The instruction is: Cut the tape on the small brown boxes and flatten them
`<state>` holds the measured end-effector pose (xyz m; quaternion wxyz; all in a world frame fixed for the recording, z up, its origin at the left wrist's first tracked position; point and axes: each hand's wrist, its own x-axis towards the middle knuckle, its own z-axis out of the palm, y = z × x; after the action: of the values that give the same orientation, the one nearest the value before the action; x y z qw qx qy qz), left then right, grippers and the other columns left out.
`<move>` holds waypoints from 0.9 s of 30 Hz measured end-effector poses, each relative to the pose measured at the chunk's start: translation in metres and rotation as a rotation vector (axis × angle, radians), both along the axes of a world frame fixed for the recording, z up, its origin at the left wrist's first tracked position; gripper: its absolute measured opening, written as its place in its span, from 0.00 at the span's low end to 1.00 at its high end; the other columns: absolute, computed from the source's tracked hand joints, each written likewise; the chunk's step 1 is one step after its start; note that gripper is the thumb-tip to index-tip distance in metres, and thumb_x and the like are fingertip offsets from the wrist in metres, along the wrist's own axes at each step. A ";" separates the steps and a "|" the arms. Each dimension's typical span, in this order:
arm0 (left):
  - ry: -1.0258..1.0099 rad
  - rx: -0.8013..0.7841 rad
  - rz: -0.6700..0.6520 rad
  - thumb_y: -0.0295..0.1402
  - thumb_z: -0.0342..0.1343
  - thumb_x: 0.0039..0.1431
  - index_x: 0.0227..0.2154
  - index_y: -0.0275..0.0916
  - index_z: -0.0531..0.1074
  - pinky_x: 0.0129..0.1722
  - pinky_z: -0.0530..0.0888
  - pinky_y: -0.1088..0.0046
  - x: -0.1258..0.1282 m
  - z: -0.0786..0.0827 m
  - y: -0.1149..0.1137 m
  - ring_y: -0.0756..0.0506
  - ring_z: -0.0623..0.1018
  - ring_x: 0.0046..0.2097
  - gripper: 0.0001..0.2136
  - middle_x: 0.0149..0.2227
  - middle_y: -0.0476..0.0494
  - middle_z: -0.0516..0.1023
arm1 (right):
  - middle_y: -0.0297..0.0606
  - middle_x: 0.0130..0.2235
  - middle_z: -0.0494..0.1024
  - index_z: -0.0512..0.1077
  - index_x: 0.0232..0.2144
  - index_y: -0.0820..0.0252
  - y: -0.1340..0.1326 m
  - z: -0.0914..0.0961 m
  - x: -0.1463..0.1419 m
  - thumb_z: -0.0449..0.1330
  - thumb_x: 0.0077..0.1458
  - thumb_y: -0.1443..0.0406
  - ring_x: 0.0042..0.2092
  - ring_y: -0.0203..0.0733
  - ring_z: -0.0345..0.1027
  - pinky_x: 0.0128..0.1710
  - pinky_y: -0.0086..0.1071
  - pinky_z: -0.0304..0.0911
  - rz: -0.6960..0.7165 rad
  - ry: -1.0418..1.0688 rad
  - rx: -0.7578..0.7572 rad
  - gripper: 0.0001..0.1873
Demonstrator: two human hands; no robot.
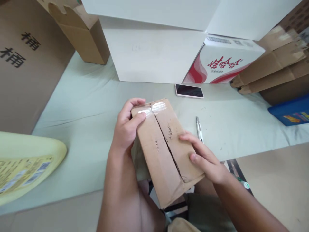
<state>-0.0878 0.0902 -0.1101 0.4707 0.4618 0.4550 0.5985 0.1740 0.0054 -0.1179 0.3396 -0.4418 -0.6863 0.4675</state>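
Observation:
A small brown cardboard box (164,148) with its two top flaps closed along a middle seam is held over my lap. Clear tape crosses the seam at its far end. My left hand (126,127) grips the far left corner, fingers curled over the edge and thumb on the tape. My right hand (205,158) lies on the right flap near the close end, fingers pressed down and holding the box's right side.
A pen (199,129) and a phone (189,90) lie on the pale green sheet (84,106) beyond the box. Behind stand a large white box (156,58), a red-and-white carton (224,64), brown cartons (24,64) at left, stacked cardboard (272,71) at right, and a yellow package (21,164).

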 end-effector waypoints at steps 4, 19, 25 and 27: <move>-0.029 -0.019 0.001 0.35 0.65 0.50 0.39 0.44 0.78 0.35 0.77 0.65 -0.001 0.001 0.001 0.41 0.79 0.40 0.11 0.43 0.42 0.81 | 0.44 0.59 0.80 0.70 0.65 0.44 0.008 -0.014 0.010 0.53 0.72 0.48 0.55 0.49 0.77 0.50 0.42 0.76 -0.195 -0.029 0.141 0.25; -0.077 -0.114 0.011 0.33 0.66 0.43 0.36 0.42 0.76 0.31 0.72 0.70 0.005 0.010 0.004 0.45 0.75 0.37 0.14 0.38 0.46 0.78 | 0.34 0.28 0.73 0.74 0.42 0.59 0.015 -0.012 0.041 0.53 0.57 0.49 0.30 0.44 0.67 0.31 0.35 0.61 -0.396 -0.700 -0.283 0.22; -0.098 -0.120 -0.012 0.33 0.64 0.44 0.36 0.43 0.75 0.30 0.71 0.70 0.006 0.008 0.003 0.46 0.74 0.35 0.13 0.37 0.46 0.76 | 0.29 0.29 0.74 0.65 0.58 0.57 0.006 0.014 0.027 0.55 0.67 0.55 0.26 0.39 0.65 0.28 0.34 0.63 -0.484 -0.322 -0.026 0.22; -0.104 -0.128 -0.020 0.33 0.64 0.45 0.36 0.43 0.74 0.29 0.70 0.70 0.007 0.008 0.003 0.46 0.74 0.34 0.12 0.36 0.46 0.76 | 0.29 0.29 0.73 0.66 0.60 0.53 -0.001 0.032 0.017 0.57 0.69 0.61 0.26 0.37 0.65 0.28 0.34 0.63 -0.441 -0.195 0.165 0.19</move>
<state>-0.0811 0.0931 -0.1026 0.5282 0.4037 0.4625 0.5866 0.1910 0.0046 -0.0857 0.4006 -0.5946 -0.6386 0.2796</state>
